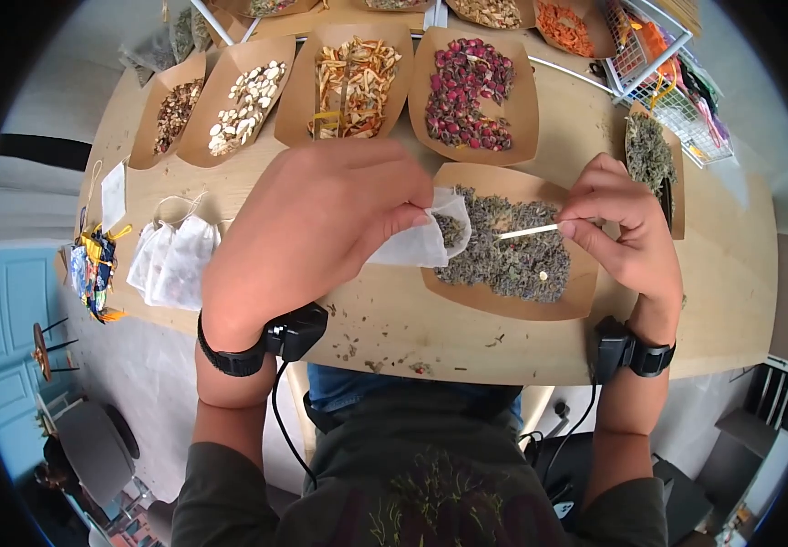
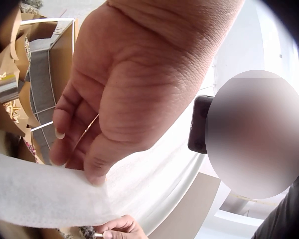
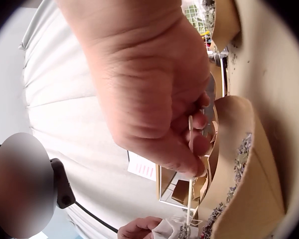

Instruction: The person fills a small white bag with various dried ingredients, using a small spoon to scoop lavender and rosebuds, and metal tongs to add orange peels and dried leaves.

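Note:
My left hand [image 1: 330, 214] pinches the rim of a white fabric pouch [image 1: 412, 244] between thumb and fingers. Grey-green dried herbs [image 1: 451, 231] show at the pouch's mouth, which faces right. A thin cord [image 2: 87, 130] runs by the left fingers in the left wrist view. Between thumb and fingertips, my right hand [image 1: 622, 228] holds a thin pale stick [image 1: 531, 232], its far end pointing left toward the pouch. Below the stick lies a brown paper tray [image 1: 581, 296] of dried purple-grey flowers [image 1: 513, 269]. In the right wrist view the stick [image 3: 190, 194] reaches the pouch [image 3: 165, 228].
Behind stand paper trays of rosebuds [image 1: 471, 87], dried peel [image 1: 371, 87], white slices [image 1: 246, 108] and brown pieces [image 1: 175, 117]. Several white pouches [image 1: 175, 260] and patterned sachets [image 1: 95, 273] lie left. A herb tray [image 1: 677, 196] and wire basket [image 1: 686, 123] stand right. Crumbs dot the table's front edge.

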Demonstrator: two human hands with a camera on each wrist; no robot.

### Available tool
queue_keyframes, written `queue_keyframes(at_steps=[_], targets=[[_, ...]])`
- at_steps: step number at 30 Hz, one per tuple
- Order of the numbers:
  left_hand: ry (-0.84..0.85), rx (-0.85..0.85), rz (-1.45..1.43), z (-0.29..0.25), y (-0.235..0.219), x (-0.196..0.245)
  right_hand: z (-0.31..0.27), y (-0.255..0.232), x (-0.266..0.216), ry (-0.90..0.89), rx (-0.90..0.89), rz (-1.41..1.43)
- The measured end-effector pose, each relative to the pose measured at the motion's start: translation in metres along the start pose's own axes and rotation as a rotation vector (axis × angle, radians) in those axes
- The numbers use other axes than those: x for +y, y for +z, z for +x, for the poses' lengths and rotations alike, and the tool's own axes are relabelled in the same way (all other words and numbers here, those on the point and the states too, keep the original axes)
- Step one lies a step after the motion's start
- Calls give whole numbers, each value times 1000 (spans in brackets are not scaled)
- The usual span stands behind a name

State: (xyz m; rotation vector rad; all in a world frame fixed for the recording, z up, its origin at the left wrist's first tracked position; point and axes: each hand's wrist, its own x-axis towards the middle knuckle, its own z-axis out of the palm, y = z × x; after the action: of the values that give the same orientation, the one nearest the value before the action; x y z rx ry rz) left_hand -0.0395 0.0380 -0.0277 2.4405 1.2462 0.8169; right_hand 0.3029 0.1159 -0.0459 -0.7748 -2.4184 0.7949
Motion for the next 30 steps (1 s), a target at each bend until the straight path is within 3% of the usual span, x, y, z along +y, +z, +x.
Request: queue_keyframes(at_steps=[8, 13, 15, 17, 22, 30], targets=[[35, 9, 10, 2, -1, 0, 3, 2, -25, -25, 154, 48], [-2, -19, 3, 2, 0, 0, 12, 16, -42, -231, 210, -254], [-13, -22, 8, 2, 0, 1, 7, 7, -37, -219, 229, -262], [-17, -10, 13, 3, -1, 2, 1, -4, -28, -94, 228, -274], [-49, -43, 24, 5, -3, 8, -13, -15, -9, 31, 109, -323], [-56, -41, -32, 6, -1, 6, -4, 7, -13, -31, -50, -179]])
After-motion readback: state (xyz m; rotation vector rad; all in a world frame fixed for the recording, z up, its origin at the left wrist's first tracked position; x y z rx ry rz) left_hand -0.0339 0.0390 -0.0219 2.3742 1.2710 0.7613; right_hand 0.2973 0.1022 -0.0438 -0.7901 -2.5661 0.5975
